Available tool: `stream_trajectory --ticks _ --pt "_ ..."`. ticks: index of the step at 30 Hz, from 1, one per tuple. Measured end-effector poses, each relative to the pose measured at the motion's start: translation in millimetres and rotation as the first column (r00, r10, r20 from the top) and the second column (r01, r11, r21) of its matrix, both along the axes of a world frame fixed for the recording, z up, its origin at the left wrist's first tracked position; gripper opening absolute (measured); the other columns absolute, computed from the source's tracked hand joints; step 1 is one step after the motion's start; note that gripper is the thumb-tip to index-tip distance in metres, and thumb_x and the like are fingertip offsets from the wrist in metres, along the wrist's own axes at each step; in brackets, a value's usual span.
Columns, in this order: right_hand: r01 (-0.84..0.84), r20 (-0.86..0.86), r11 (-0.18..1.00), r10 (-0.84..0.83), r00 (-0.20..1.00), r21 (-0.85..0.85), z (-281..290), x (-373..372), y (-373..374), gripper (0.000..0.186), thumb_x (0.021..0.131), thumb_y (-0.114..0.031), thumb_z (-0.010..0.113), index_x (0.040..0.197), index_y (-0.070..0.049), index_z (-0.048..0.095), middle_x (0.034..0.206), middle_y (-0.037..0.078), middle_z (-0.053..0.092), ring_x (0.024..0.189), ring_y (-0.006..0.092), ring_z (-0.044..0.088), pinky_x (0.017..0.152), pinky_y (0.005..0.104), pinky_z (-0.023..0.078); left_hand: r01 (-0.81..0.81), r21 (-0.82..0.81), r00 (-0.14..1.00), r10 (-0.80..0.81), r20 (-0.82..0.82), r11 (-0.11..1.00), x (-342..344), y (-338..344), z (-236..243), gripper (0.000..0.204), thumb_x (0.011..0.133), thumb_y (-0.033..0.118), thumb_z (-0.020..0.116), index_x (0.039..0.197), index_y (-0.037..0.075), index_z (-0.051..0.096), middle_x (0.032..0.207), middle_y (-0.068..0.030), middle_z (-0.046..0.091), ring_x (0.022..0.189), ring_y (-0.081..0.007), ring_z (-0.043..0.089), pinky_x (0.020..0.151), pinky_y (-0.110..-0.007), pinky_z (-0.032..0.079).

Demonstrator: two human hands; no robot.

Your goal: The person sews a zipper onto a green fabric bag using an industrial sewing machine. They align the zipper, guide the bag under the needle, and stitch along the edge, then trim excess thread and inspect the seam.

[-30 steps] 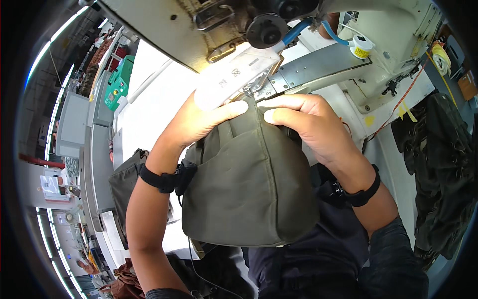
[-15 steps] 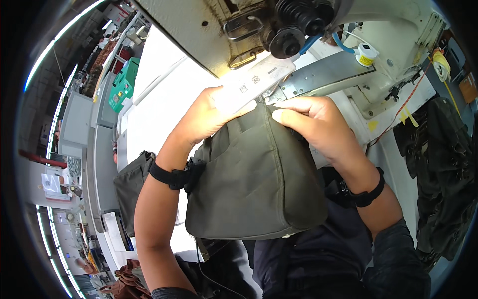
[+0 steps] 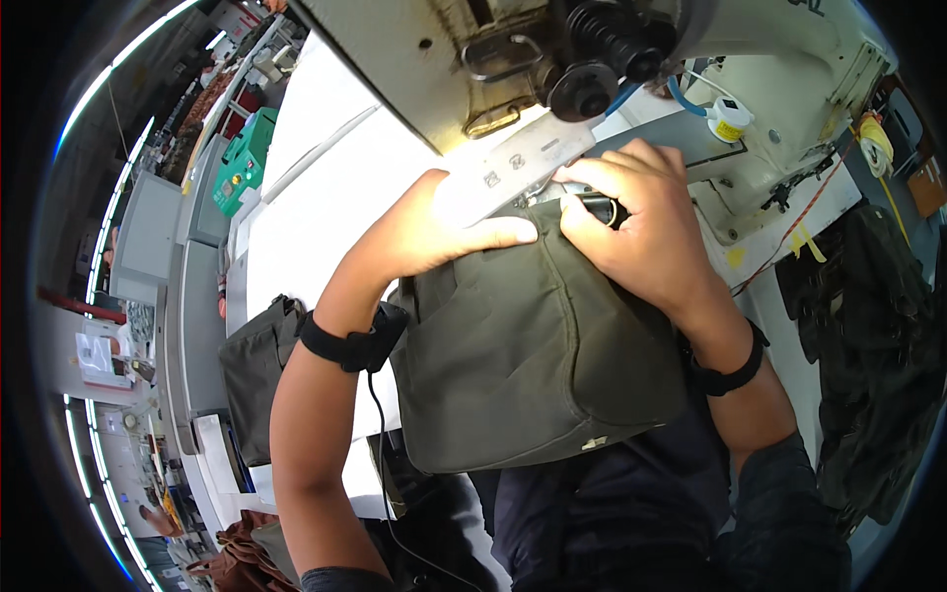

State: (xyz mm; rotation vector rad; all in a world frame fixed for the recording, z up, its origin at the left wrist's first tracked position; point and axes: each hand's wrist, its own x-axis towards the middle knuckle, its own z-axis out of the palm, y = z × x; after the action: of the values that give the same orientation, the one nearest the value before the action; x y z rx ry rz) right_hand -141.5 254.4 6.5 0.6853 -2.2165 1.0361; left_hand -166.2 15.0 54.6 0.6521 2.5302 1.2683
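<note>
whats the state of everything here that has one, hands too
sewing machine: lit below its head; running or stopped, cannot tell
olive bag: creased, upper edge at the machine
left hand: thumb on the bag, fingers partly hidden, grip unclear
right hand: fingers bent at the bag's upper edge, grip unclear
wrist straps: fastened
second olive bag: untouched
ceiling lights: on

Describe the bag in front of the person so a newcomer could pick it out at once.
Find the big cream sewing machine at the top of the picture. Below it, in the middle, is a large olive bag with the left hand and right hand at its upper edge. Those hands and its long seam set it apart from the smaller-looking bag on the left.
</note>
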Motion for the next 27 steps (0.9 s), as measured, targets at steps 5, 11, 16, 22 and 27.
stream_trajectory --ticks 5,11,16,22,27 --pt "-0.085 0.092 0.992 0.093 0.991 -0.089 -1 -8 0 0.024 0.080 -0.021 0.074 0.099 -0.006 0.079 0.091 0.008 0.076 0.097 0.0267 0.066 0.098 0.0386 0.040 -0.047 -0.012 0.980 0.048 0.194 0.999 -5 -7 -8 0.058 0.084 0.032 0.091 0.127 -0.002 0.071 0.111 -0.0082 0.077 0.099 -0.0139 0.067 0.091 -0.031 0.055" --pt "-0.259 0.366 0.862 0.433 0.824 -0.436 17 -6 1 0.023 0.079 -0.015 0.072 0.099 -0.004 0.076 0.086 0.011 0.074 0.082 0.0280 0.067 0.077 0.0386 0.050 0.053 -0.003 0.998 -0.053 0.027 0.999 -6 -6 -2 0.080 0.084 0.030 0.090 0.150 0.000 0.055 0.137 -0.0116 0.068 0.121 -0.0186 0.062 0.107 -0.034 0.048" --pt "-0.114 0.249 0.975 0.160 0.955 -0.192 7 -7 3 0.016 0.082 -0.016 0.073 0.095 -0.008 0.074 0.078 0.005 0.070 0.081 0.0238 0.063 0.087 0.0376 0.044 0.050 -0.062 0.996 -0.045 0.077 0.997 -8 -6 1 0.088 0.084 0.031 0.090 0.155 0.001 0.048 0.143 -0.0118 0.065 0.126 -0.0195 0.060 0.109 -0.034 0.047" --pt "-0.085 0.229 0.980 0.126 0.965 -0.182 3 -11 3 0.010 0.083 -0.018 0.074 0.092 -0.013 0.074 0.074 0.000 0.066 0.084 0.0212 0.062 0.094 0.0361 0.037 0.024 -0.142 0.993 -0.007 0.114 0.990 -6 1 17 0.074 0.085 0.029 0.090 0.142 0.002 0.051 0.130 -0.0080 0.063 0.115 -0.0168 0.057 0.101 -0.033 0.044" --pt "-0.063 0.115 0.990 0.077 0.990 -0.125 -2 -11 1 0.007 0.084 -0.019 0.073 0.090 -0.015 0.074 0.075 -0.002 0.067 0.082 0.0199 0.060 0.094 0.0360 0.037 0.010 -0.136 0.994 0.005 0.114 0.991 -8 -2 11 0.057 0.087 0.028 0.089 0.126 0.005 0.055 0.116 -0.0033 0.061 0.103 -0.0131 0.054 0.091 -0.031 0.042"
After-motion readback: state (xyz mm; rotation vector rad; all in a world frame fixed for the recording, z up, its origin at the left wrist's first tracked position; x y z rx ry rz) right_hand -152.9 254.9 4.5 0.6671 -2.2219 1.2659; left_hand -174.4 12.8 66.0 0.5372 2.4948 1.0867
